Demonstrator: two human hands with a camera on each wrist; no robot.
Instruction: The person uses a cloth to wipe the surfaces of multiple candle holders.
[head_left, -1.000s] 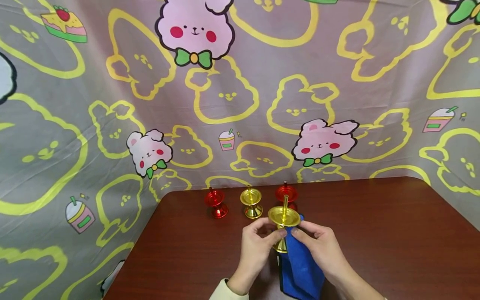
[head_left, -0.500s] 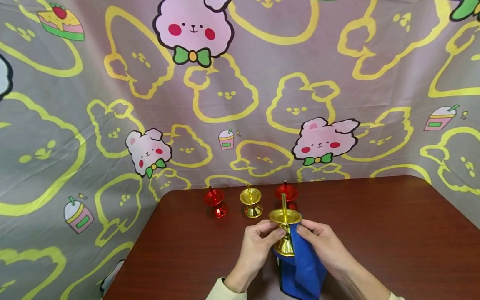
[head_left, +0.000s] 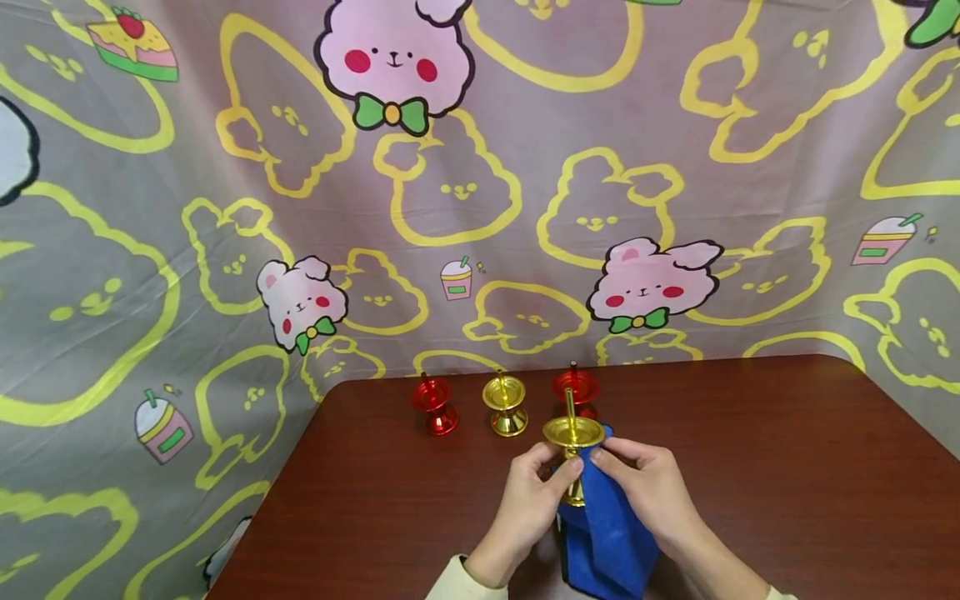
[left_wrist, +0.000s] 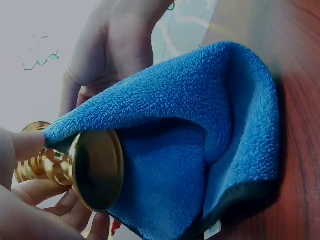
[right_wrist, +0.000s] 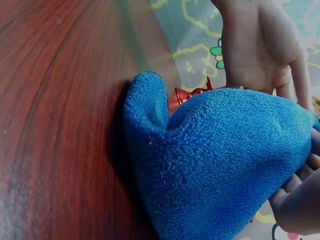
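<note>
A shiny gold candle holder (head_left: 573,433), with a shallow dish and an upright spike, is held up over the table's near side. My left hand (head_left: 531,493) grips its stem below the dish, thumb in front. On the other side, my right hand (head_left: 660,485) pinches a blue towel cloth (head_left: 611,542) against the stem. The cloth hangs down and covers part of the flared base. In the left wrist view the base (left_wrist: 98,170) faces the camera beside the cloth's fold. The cloth hides most of the holder in the right wrist view.
Behind the hands, a red candle holder (head_left: 432,404), a smaller-looking gold one (head_left: 506,408) and another red one (head_left: 576,386) stand in a row. The last is partly hidden by the held holder. A patterned curtain (head_left: 525,192) rises behind the brown table (head_left: 772,450).
The left hand and the held candle holder have shifted slightly right. The right thumb sits a little farther right than one second ago, still pinching the cloth. The back row has not moved.
</note>
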